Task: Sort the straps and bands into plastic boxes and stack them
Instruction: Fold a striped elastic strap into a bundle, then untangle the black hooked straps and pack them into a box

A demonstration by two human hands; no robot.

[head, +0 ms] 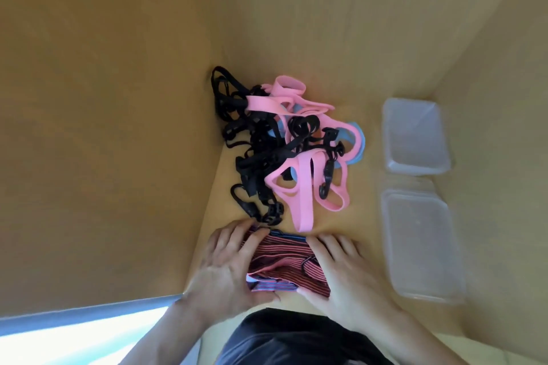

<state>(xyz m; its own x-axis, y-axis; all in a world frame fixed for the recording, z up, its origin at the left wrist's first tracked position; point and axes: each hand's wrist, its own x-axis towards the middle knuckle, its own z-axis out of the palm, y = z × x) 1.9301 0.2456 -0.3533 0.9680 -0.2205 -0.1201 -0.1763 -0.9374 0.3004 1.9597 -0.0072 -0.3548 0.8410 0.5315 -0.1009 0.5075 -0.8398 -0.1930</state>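
Note:
A bundle of red-and-black striped straps (284,264) lies on the wooden table (341,62) just in front of me. My left hand (225,267) grips the bundle's left side, fingers curled over its top edge. My right hand (341,272) presses on its right side with fingers laid flat. Beyond them sits a tangled heap: black straps with plastic clips (252,142), pink elastic bands (299,181) and a light blue band (357,139) partly buried under the pink ones.
Two clear plastic boxes stand to the right of the heap, one farther (415,136) and one nearer (421,246), both without contents. A wooden wall (103,127) rises along the left. My dark clothing (290,338) fills the bottom edge.

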